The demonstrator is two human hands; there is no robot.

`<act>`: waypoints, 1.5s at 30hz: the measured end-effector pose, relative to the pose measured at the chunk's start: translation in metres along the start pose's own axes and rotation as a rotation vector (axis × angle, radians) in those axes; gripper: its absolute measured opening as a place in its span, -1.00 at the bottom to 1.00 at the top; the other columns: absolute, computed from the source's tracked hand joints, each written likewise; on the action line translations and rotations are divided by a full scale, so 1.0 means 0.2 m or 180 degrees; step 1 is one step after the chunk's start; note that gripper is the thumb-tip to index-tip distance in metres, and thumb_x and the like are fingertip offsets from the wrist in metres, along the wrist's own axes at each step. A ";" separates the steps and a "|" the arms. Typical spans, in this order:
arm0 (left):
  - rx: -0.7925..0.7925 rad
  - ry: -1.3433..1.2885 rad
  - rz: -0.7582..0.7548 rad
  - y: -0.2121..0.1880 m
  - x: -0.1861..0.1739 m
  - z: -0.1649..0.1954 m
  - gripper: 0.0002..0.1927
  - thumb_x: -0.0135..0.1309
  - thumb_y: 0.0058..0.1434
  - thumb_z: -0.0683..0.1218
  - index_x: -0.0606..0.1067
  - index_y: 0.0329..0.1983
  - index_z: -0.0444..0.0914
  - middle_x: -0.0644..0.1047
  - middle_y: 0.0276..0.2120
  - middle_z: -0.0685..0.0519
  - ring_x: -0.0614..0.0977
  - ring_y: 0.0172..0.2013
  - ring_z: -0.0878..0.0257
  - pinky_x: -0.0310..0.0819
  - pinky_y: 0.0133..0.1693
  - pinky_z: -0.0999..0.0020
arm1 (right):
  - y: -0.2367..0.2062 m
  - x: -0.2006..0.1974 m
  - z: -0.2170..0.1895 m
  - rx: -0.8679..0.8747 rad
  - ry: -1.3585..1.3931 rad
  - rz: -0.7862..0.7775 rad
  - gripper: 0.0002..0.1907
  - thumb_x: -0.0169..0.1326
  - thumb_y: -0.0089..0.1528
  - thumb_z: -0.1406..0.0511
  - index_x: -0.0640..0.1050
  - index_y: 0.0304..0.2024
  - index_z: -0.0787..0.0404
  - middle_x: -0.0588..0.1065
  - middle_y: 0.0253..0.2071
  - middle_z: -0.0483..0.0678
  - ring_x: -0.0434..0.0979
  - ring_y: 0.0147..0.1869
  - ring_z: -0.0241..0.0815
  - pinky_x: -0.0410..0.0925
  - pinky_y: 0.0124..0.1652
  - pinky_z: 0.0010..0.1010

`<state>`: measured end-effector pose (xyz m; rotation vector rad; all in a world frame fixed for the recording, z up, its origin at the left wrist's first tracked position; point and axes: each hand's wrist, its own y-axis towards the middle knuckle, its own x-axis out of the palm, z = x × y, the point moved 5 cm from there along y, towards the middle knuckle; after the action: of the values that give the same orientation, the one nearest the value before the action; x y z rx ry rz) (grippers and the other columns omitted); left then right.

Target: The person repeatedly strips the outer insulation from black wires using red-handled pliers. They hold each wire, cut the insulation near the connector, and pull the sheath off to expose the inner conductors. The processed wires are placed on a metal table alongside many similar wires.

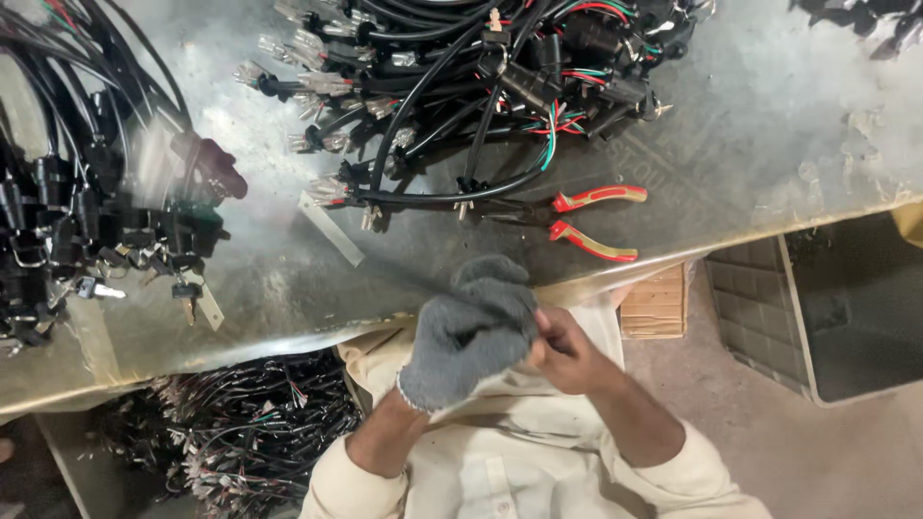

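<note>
The fingers (pixel 550 338) of the right hand (pixel 567 354) are bent together and pinch the edge of a grey knit glove (pixel 471 332) that covers the left hand (pixel 466 341). The left fingers inside the glove are curled, but it cannot be told whether they hold anything. Both hands meet just in front of the near edge of the worktop (pixel 769 125), above the person's lap, and the right hand is bare. The sleeves and shirt (pixel 500 471) are cream coloured.

On the worktop, just beyond the hands, lies a pair of pliers (pixel 586 219) with red and yellow handles, the handles spread apart and pointing to the right. The jaws of the pliers touch a large heap of black cable harnesses (pixel 461 86) with clear plastic connectors and some red, green and white wires. A second heap of black cables with connectors and small keys (pixel 67 211) lies at the left side of the worktop, well apart from the hands. A white strip (pixel 330 228) lies between the two heaps.

Below the worktop, at the left, more black wire bundles (pixel 240 432) fill a container. At the right, a dark crate (pixel 827 308) stands on the floor, beside a small cardboard box (pixel 654 303).
</note>
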<state>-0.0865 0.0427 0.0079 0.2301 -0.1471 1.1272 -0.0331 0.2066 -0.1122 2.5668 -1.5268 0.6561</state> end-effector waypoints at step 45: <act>-0.1356 -0.0314 0.0603 -0.16 0.04 0.13 -0.36 -0.14 0.46 0.14 0.16 0.48 -0.27 0.49 0.01 0.06 0.46 -0.28 0.40 0.41 -0.26 0.57 | 0.24 0.15 -0.75 -0.1078 -0.4589 0.0696 -0.66 0.34 -0.11 0.29 0.52 -0.33 0.14 0.55 -0.26 -0.09 0.60 -0.07 -0.04 0.41 -0.21 -0.17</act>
<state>-0.0541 0.0307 0.0317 -0.1109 -0.4986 1.2436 -0.1082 0.2003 0.0289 2.5058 -1.8258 -1.6680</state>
